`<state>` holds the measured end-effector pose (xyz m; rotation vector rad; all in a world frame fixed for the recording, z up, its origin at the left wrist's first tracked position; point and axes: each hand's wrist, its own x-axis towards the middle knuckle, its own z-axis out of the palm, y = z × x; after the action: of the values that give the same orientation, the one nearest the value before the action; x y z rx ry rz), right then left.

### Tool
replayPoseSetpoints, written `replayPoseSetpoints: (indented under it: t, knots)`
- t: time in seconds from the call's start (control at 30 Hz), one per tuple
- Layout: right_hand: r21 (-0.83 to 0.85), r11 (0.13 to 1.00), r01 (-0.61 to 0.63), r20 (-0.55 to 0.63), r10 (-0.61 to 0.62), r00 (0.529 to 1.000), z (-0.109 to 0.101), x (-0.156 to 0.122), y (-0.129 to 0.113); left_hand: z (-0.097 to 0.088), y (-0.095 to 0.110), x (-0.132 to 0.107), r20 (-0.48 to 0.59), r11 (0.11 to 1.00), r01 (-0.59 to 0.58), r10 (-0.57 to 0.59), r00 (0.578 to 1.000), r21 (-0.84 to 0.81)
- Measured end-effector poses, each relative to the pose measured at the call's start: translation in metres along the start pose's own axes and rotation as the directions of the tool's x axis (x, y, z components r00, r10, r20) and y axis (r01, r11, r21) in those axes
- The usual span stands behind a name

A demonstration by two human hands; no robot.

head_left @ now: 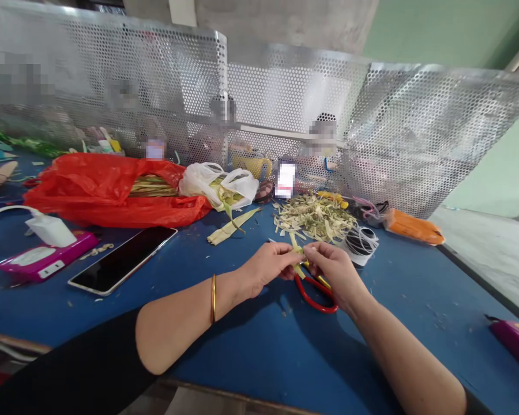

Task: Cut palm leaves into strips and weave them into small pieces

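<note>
Two forearms, one blue table

On the clock: one red bag at ten o'clock, one heap of pale shreds at twelve, one dark-screened phone at nine. One pair of red-handled scissors lies at six, partly behind the right hand. One pale strip sits at the centre, pinched in the left hand's fingers; the right fingertips bunch at its edge, whether gripping, I cannot tell.

Black sleeves and a slim, smooth gold bangle
</note>
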<state>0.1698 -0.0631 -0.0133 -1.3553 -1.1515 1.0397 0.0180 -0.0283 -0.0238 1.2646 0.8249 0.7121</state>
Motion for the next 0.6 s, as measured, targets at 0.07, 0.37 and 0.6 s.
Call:
replayPoseSetpoints:
  t: [0.07, 0.37, 0.6]
  knots:
    - [0.045, 0.999, -0.004, 0.014, 0.003, 1.0, 0.002, -0.001, 0.001, -0.001, -0.001, 0.0, 0.023, 0.999, -0.006, 0.005, 1.0, 0.034]
    - [0.065, 0.996, 0.068, -0.197, -0.054, 0.979, 0.01, 0.003, 0.014, 0.004, 0.002, -0.004, 0.061, 0.991, -0.102, 0.097, 0.993, 0.083]
    - [-0.533, 0.739, 0.412, -0.13, -0.553, 0.823, -0.006, -0.001, 0.003, 0.002, 0.003, -0.005, -0.002, 0.99, 0.106, -0.107, 0.994, -0.097]
